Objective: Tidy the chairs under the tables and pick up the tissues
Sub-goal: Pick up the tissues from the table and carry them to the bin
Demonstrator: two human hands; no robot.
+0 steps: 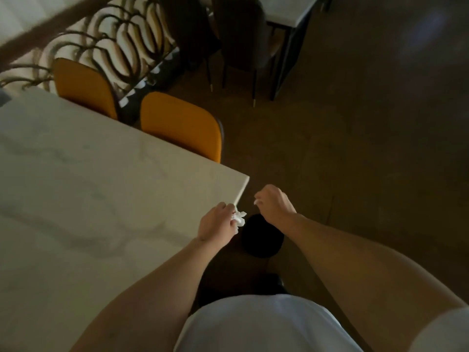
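My left hand (218, 223) is closed around a crumpled white tissue (239, 218) just off the near corner of the marble table (88, 186). My right hand (272, 203) hovers to the right of it with fingers curled; a small white scrap (256, 201) shows at its fingertips. Directly below both hands sits a round black bin (262, 237) on the floor. Two orange chairs (182, 125) (85, 87) stand pushed in along the table's far edge.
A curly metal railing (121, 44) runs behind the orange chairs. Two dark chairs (243, 39) stand at a second white table (286, 11) at the top. Brown floor (368, 148) spreads to the right.
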